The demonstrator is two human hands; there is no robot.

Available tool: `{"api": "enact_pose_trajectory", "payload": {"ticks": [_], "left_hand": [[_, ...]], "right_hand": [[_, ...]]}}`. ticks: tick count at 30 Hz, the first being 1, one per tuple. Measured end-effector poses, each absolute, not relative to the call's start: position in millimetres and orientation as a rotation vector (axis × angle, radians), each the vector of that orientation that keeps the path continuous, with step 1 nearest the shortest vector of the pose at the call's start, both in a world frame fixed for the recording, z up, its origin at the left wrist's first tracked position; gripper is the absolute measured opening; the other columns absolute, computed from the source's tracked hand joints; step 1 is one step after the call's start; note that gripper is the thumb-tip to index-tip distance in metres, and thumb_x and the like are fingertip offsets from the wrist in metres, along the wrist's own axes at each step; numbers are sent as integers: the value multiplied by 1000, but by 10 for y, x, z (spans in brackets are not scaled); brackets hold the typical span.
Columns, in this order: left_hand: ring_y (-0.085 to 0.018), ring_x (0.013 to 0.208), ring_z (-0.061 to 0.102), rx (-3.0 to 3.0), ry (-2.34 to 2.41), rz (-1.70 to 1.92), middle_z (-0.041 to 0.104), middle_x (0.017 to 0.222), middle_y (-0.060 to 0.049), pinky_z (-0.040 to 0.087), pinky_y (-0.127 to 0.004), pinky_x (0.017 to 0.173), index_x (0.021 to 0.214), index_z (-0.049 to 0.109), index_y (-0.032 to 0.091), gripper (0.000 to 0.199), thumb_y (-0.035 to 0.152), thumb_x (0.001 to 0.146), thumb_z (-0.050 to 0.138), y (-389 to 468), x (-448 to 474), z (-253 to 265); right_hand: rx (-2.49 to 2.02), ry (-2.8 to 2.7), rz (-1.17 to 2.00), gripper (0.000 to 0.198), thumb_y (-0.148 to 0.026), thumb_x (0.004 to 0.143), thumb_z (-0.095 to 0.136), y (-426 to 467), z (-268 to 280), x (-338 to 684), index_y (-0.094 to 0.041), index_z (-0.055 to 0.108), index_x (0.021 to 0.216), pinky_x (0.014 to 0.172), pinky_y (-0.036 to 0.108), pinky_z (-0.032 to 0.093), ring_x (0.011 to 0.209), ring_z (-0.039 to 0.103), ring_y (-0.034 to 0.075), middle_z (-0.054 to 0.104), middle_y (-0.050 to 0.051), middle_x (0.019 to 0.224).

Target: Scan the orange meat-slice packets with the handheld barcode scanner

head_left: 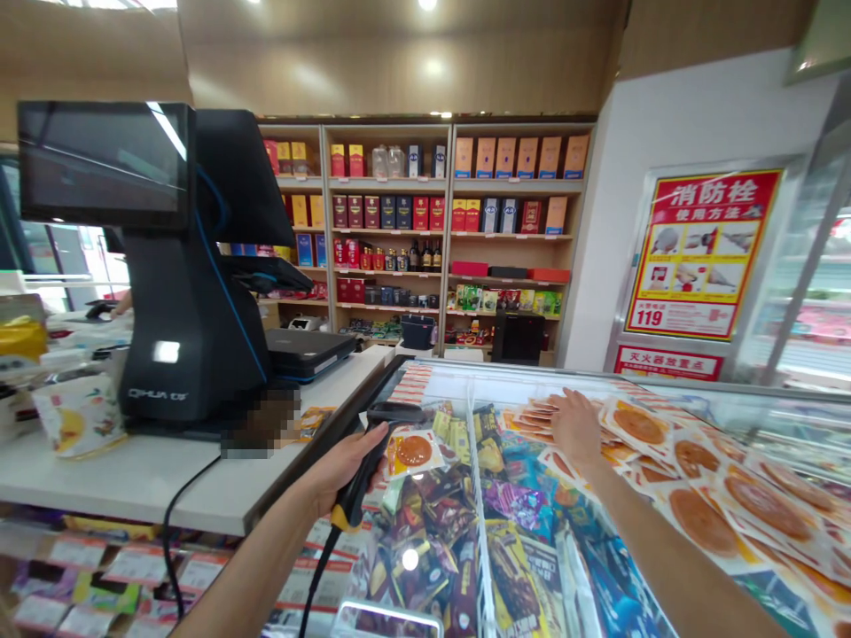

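Note:
My left hand [342, 465] is wrapped around the black and yellow handle of a corded barcode scanner [395, 412]. Just right of it is a flat packet [413, 452] with a round orange-brown slice in clear wrapping; whether my fingers touch it I cannot tell. My right hand [575, 430] lies with stretched fingers on a fanned stack of similar packets [532, 416]. More of these packets [698, 518] are heaped to its right, on the glass top of a chest freezer [495, 381].
Through the freezer glass show many wrapped ice creams [435, 523] and a white wire divider [479, 496]. A phone-like framed object [389, 620] lies at the near edge. On the left, a white counter [199, 487] carries a black register [192, 337]. Shelves of boxes [389, 213] stand behind.

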State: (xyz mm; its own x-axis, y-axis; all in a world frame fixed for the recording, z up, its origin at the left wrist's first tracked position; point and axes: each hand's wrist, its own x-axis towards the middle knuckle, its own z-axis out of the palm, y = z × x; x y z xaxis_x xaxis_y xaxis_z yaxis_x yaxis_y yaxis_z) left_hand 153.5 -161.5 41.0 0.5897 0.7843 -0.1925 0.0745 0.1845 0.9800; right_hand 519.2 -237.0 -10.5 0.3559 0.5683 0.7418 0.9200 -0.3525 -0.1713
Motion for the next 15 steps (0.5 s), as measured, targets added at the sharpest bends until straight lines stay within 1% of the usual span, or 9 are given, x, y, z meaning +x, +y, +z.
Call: {"api": "enact_pose_trajectory", "payload": {"ticks": [2, 4, 6, 7, 9, 12, 14, 15], "left_hand": [[-6, 37, 42, 1296, 881, 611, 48, 49, 3, 32, -17, 36, 63, 45, 15, 41, 56, 60, 49, -1604, 1460, 411], [-6, 36, 41, 1284, 906, 613, 48, 48, 4, 31, -17, 34, 63, 45, 15, 42, 57, 58, 49, -1588, 1392, 415], [-6, 35, 40, 1271, 915, 611, 48, 48, 4, 31, -18, 34, 62, 46, 15, 43, 57, 57, 50, -1566, 1327, 409], [-5, 35, 40, 1263, 920, 611, 48, 48, 4, 31, -18, 34, 61, 46, 15, 42, 57, 57, 51, -1553, 1295, 402], [-6, 36, 41, 1258, 931, 613, 48, 48, 3, 32, -18, 35, 60, 47, 15, 42, 56, 56, 52, -1527, 1236, 382], [-6, 37, 42, 1253, 934, 623, 50, 50, 2, 33, -19, 35, 61, 49, 14, 42, 56, 57, 51, -1507, 1172, 363], [-6, 38, 42, 1250, 924, 633, 50, 50, 2, 33, -18, 36, 61, 49, 14, 42, 56, 58, 50, -1515, 1157, 371], [-6, 37, 42, 1249, 923, 632, 49, 49, 2, 32, -18, 35, 61, 49, 14, 43, 56, 58, 50, -1523, 1160, 380]], "right_hand": [[-1997, -1364, -752, 32, -14, 68, 38, -2277, -119, 4905, -11, 55, 96, 92, 43, 22, 110, 34, 27, 46, 15, 113], [-1942, -1521, -614, 32, -19, 70, 40, -2162, -166, 4549, -12, 55, 97, 92, 40, 24, 107, 38, 24, 47, 14, 113], [-1881, -1686, -502, 31, -26, 69, 44, -2049, -234, 4185, -16, 56, 97, 91, 36, 28, 105, 41, 21, 51, 9, 110], [-1829, -1792, -421, 33, -29, 69, 46, -1999, -267, 4021, -18, 55, 98, 91, 35, 28, 105, 41, 20, 50, 8, 111], [-1735, -1961, -272, 41, -36, 65, 51, -1913, -318, 3757, -20, 52, 103, 92, 36, 27, 108, 39, 20, 48, 8, 115], [-1680, -2086, -104, 59, -44, 59, 57, -1820, -333, 3544, -20, 45, 112, 91, 37, 27, 111, 36, 22, 42, 10, 121], [-1674, -2124, -43, 62, -45, 60, 56, -1779, -315, 3495, -20, 42, 114, 88, 34, 30, 109, 39, 22, 42, 10, 120], [-1668, -2143, -33, 58, -43, 61, 55, -1766, -304, 3483, -20, 43, 113, 86, 32, 32, 105, 42, 21, 46, 10, 117]]}}
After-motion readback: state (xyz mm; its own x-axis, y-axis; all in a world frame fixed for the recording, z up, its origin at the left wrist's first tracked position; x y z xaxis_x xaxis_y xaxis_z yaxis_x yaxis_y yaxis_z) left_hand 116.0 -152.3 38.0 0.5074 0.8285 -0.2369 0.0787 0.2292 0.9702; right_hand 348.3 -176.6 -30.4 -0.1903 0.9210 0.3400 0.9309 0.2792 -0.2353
